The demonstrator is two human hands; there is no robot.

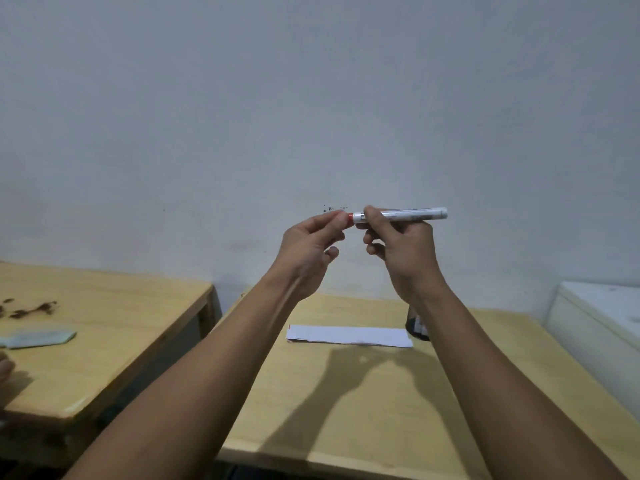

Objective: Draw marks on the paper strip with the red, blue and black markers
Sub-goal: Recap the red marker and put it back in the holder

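I hold a white-barrelled red marker level in front of the wall, well above the table. My right hand grips its barrel. My left hand pinches the red cap at the marker's left end. The white paper strip lies flat on the wooden table below my hands. A dark holder with other markers stands at the strip's right end, mostly hidden behind my right forearm.
A second wooden table stands to the left across a narrow gap, with a grey flat object and dark stains on it. A white cabinet sits at the right edge. A plain wall is behind.
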